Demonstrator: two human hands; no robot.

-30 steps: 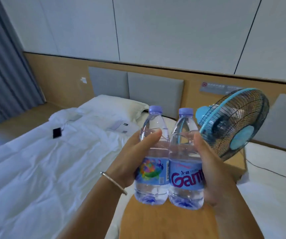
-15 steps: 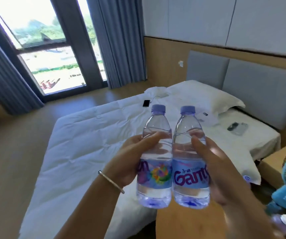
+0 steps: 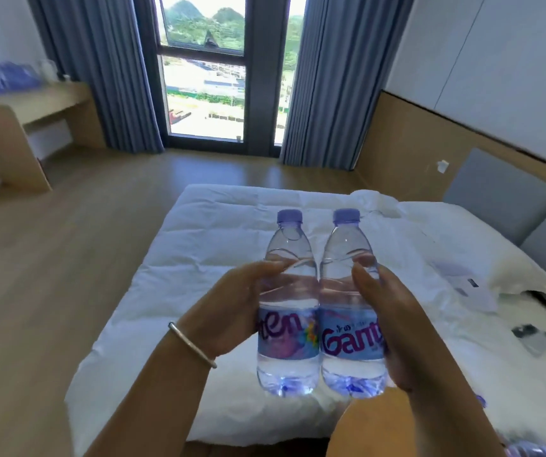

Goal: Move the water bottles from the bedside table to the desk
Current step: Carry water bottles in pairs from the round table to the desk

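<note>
The left hand [image 3: 232, 311] holds the left bottle [image 3: 287, 305], the right hand [image 3: 397, 324] the right bottle [image 3: 350, 305] (both upright, touching), each grip curled round, above the bed [image 3: 199, 265].

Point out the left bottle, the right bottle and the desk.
Left bottle [image 3: 287, 338], head view, on its label.
Right bottle [image 3: 350, 341], head view, on its label.
Desk [image 3: 31, 100], head view, on its bare top.

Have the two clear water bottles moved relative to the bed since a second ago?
Yes. The two clear water bottles, pressed together between the left hand and right hand, have swung away from the headboard and now hang over the white bed.
</note>
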